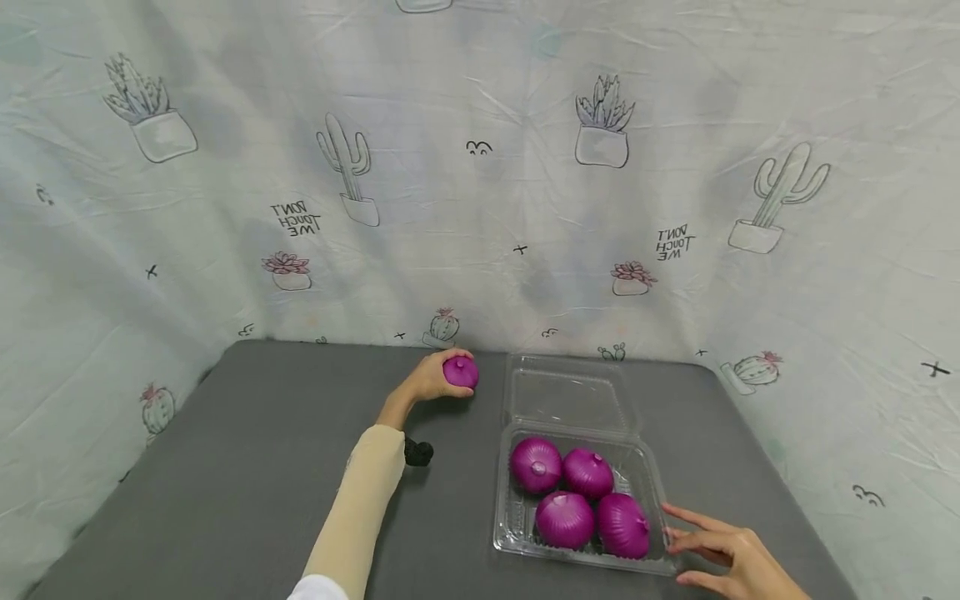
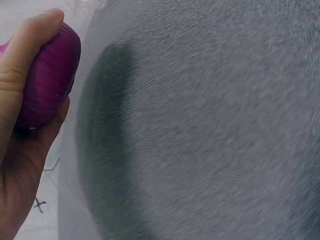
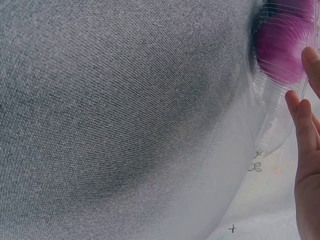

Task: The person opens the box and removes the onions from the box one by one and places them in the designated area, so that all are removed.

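At the back of the table, my left hand (image 1: 433,377) grips a purple onion (image 1: 461,372) between thumb and fingers. The left wrist view shows this onion (image 2: 52,75) raised over the cloth, with the thumb along one side. Right of centre lies a clear plastic box (image 1: 517,540) with its lid (image 1: 566,396) folded back flat. Several purple onions (image 1: 564,519) sit inside it. My right hand (image 1: 731,554) is at the box's right side, fingers extended, fingertips at the wall. In the right wrist view an onion (image 3: 282,47) shows through the ribbed plastic beside the fingers.
Grey cloth covers the table (image 1: 247,467). A pale curtain (image 1: 450,208) printed with cacti rises behind it and along both sides. Beneath my left forearm a small black object (image 1: 420,453) shows, perhaps part of the wrist camera.
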Tool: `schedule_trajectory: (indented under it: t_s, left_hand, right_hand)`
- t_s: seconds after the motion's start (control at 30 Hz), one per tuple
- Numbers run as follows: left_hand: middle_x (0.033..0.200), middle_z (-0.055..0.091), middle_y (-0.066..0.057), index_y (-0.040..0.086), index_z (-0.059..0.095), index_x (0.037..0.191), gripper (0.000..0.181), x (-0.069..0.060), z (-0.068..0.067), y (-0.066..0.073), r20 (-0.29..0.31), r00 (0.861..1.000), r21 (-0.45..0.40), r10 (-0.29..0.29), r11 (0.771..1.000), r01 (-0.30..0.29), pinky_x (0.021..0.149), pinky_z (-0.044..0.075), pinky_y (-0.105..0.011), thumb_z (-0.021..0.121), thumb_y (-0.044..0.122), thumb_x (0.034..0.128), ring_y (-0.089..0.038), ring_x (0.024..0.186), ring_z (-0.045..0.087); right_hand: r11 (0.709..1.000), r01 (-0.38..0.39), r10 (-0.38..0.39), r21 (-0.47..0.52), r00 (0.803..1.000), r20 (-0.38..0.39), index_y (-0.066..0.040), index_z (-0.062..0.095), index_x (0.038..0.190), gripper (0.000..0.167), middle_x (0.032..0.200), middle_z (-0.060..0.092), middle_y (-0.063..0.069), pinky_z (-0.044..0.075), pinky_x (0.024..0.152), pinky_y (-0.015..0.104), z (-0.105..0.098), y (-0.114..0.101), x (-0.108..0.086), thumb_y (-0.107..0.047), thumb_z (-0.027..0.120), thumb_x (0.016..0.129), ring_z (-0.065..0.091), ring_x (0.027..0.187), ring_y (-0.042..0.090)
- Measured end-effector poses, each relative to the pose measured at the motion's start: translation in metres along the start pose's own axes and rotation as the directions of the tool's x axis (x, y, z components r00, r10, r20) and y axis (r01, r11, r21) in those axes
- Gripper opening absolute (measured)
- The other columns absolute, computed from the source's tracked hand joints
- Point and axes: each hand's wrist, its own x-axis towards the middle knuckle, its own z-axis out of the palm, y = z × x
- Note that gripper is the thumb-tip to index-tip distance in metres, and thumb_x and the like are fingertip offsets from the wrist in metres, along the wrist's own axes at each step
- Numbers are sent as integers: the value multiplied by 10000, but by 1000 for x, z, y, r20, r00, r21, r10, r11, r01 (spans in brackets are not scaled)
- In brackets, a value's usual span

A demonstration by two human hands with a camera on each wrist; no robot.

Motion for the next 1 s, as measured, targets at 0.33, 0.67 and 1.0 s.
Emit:
schedule_trajectory:
  t_s: [0.33,0.67,1.0]
  left_hand:
    - [1197,584,-162,105,564,1273,608,-1,13,-11,-23,1000,-37,-14,999,14,854,514,-428,837,160,733,-299,1056,568]
    - [1253,564,-150,91,542,1291,694,0,18,-9,-71,997,-48,-3,999,0,895,487,-460,877,167,689,-302,1080,558]
    - [1348,494,-166,78,470,1374,902,-2,20,-21,-80,996,-102,33,994,-41,957,446,-492,923,106,594,-333,1179,505]
  right_hand:
    - [1000,-13,13,4,1000,-5,15,687,1077,336,1426,472,-62,551,743,259,1,1,0,83,739,751,593,1107,61]
    - [1000,-5,5,-7,1000,-27,11,686,1084,374,1424,476,-54,544,743,232,3,3,-3,117,742,730,596,1103,66]
    - [1000,-5,5,-10,999,-37,9,684,1083,379,1426,472,-70,539,748,215,5,4,-4,125,741,726,598,1095,57]
